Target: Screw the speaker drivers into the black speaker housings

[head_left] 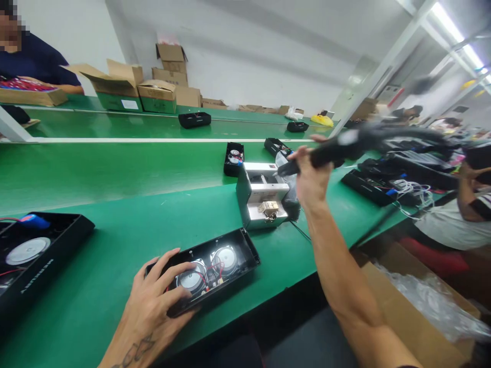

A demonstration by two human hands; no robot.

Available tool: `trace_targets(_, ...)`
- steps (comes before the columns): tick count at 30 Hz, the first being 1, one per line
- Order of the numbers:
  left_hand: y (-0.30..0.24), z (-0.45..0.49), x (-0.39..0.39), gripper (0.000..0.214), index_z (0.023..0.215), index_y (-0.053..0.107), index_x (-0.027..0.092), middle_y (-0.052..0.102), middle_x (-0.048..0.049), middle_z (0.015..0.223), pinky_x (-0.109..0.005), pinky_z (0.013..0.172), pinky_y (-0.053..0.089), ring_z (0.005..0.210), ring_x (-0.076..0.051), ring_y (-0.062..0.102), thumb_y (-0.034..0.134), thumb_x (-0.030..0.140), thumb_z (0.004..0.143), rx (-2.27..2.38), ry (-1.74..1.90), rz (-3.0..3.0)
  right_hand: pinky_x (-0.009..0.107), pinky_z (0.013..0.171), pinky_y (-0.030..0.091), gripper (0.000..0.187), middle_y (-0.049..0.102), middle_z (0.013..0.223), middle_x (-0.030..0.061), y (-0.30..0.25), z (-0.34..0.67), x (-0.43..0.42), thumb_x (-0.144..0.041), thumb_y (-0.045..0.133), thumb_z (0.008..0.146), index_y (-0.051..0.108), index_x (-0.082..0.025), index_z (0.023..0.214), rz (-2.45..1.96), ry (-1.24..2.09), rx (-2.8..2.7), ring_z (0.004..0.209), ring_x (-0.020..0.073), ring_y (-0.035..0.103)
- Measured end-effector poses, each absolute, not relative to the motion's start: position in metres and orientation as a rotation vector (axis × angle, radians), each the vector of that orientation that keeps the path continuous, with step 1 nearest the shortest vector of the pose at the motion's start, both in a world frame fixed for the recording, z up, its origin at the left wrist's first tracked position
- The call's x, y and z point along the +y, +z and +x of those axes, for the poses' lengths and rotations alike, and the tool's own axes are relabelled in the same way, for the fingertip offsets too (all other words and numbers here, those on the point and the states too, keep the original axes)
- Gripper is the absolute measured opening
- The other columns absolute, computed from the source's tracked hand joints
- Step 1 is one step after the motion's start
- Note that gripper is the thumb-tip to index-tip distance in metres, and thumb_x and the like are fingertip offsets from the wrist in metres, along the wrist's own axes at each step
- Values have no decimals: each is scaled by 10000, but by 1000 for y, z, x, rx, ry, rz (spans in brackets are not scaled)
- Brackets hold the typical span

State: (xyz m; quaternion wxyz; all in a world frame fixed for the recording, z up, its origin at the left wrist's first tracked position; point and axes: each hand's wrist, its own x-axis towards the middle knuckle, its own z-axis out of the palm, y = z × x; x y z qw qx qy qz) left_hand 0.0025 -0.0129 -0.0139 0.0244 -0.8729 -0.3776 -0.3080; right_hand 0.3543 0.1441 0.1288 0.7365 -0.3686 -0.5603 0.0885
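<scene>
My left hand (155, 299) lies with fingers spread on an open black speaker housing (233, 263) near the front edge of the green bench; two round silver drivers and red wires show inside it. My right hand (311, 176) is raised and wrapped round a black handheld tool (345, 145), blurred by motion, with its tip near a small grey metal stand (258, 197) that holds a brass-coloured part.
A second open black housing (34, 255) sits at far left. More black housings (233, 158) lie on the green belt behind. Cardboard boxes (157, 97) stand at the back. A person sits at back left, another at right beside wired units (383, 186). A carton of plastic wrap (429, 301) is at lower right.
</scene>
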Motion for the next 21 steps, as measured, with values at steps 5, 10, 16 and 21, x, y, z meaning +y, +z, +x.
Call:
trace_targets(5,-15,1,-13,131,770,691,274,764,-58,1223,-642,998,432,1370,-421,541,727,316,888,-1166,-921,-2705,345,618,523,398,533,579,-117,135,353,121,-369,846,815,622,-312,1139,-756,58,-1211,502,136,547)
trace_targets(10,-13,0,-13,141,769,692,275,763,-55,1222,-626,999,431,1376,-407,534,721,328,896,-1164,-898,-2710,288,436,388,320,496,519,-121,136,340,99,-309,842,790,624,-280,1023,-815,400,-1210,401,112,467)
trace_targets(16,-13,-3,-9,123,782,692,275,758,-57,1223,-585,970,441,1369,-409,532,752,345,862,-1049,-862,-2688,273,459,420,333,511,529,-137,109,331,111,-322,847,795,560,-272,956,-813,453,-1188,410,89,484)
trace_targets(21,-11,-2,-9,154,760,688,272,762,-57,1199,-569,980,442,1357,-395,543,740,364,873,-1056,-867,-2671,263,414,391,314,520,517,-137,108,328,115,-278,843,764,570,-262,918,-853,509,-1201,388,87,474)
